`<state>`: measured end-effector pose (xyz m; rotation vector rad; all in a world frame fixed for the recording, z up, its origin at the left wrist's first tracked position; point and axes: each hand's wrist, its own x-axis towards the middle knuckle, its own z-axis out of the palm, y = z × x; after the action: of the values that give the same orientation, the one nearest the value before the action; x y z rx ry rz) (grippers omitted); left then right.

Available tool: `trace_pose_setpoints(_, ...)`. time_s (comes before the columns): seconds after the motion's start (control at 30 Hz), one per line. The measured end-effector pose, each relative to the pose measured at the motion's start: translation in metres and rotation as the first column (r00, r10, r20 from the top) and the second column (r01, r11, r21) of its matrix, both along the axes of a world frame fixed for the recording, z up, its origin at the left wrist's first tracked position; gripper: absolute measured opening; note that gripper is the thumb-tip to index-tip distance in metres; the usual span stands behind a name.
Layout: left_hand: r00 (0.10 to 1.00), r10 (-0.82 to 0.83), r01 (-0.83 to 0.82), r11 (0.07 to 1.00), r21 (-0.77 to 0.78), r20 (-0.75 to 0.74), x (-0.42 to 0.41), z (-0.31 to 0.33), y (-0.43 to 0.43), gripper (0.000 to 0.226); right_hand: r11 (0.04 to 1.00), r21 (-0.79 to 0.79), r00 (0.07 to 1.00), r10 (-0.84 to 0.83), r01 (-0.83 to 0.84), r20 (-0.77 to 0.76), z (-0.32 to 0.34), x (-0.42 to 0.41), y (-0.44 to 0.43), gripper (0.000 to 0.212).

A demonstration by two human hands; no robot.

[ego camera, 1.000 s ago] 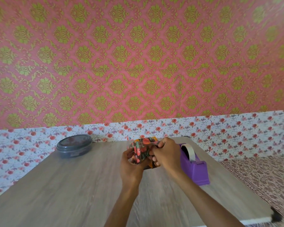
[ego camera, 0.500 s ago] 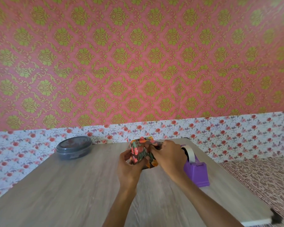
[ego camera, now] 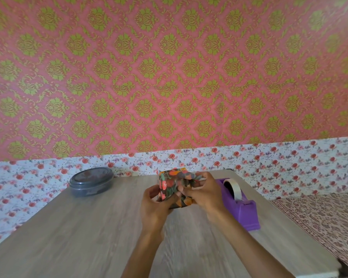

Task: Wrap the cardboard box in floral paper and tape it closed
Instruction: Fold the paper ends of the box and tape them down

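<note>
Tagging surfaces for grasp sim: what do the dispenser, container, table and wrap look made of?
Dispenser: purple moulded plastic, matt; uniform colour, rounded edges.
Container: probably dark grey plastic; slight sheen on the lid.
Table: wood-grain top, matt, likely laminate; cannot confirm.
Wrap: thin printed paper; it creases and crumples at the folds.

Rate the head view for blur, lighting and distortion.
Head view: soft even light, no glare or hard shadows; the table grain smears near the left hand and right hand; the wrapped box is slightly soft, the tape dispenser crisper; the wallpaper border bows from the wide lens.
</note>
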<state>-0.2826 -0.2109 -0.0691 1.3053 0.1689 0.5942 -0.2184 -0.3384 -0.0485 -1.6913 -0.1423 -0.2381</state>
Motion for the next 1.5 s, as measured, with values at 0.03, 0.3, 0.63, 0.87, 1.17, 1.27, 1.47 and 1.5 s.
trace_pose_setpoints(0.03,1.0,-0.004,0.004,1.0,-0.01,-0.003,0.0,0.0,0.001,0.06,0.998,0.053,0.999,0.038,-0.037,-0.035,0.001,0.001,-0.001,0.069)
trace_pose_setpoints(0.3,1.0,-0.019,0.019,1.0,0.014,-0.015,0.002,-0.002,0.002,0.054,0.999,0.04,0.998,0.03,-0.032,0.054,0.015,0.005,0.002,0.027)
trace_pose_setpoints(0.63,1.0,-0.016,0.016,0.999,0.042,0.007,-0.001,0.0,0.001,0.059,0.987,-0.05,0.941,-0.127,0.15,0.315,0.009,-0.013,0.004,0.038)
trace_pose_setpoints(0.87,0.998,0.046,-0.044,0.997,0.061,-0.032,0.0,0.003,0.0,0.066,1.0,-0.014,0.93,-0.019,0.025,0.367,-0.002,-0.001,-0.006,0.048)
trace_pose_setpoints(1.17,0.999,0.037,-0.035,0.997,0.063,-0.031,-0.003,0.007,-0.015,0.06,0.996,-0.009,0.913,-0.077,0.087,0.4,0.0,0.0,-0.009,0.015)
trace_pose_setpoints(1.27,0.999,0.016,-0.014,0.999,0.046,-0.04,0.0,0.008,-0.013,0.062,0.996,-0.007,0.912,-0.079,0.089,0.403,-0.002,0.003,-0.008,0.022)
trace_pose_setpoints(1.47,0.993,0.091,-0.085,0.993,0.08,-0.076,0.004,0.011,-0.012,0.073,0.996,-0.002,0.917,-0.077,0.084,0.391,-0.005,0.002,-0.008,0.025)
trace_pose_setpoints(1.5,0.987,0.136,-0.128,0.987,0.101,-0.081,0.005,0.011,-0.013,0.072,0.996,-0.009,0.918,-0.075,0.086,0.389,-0.005,0.002,-0.008,0.024)
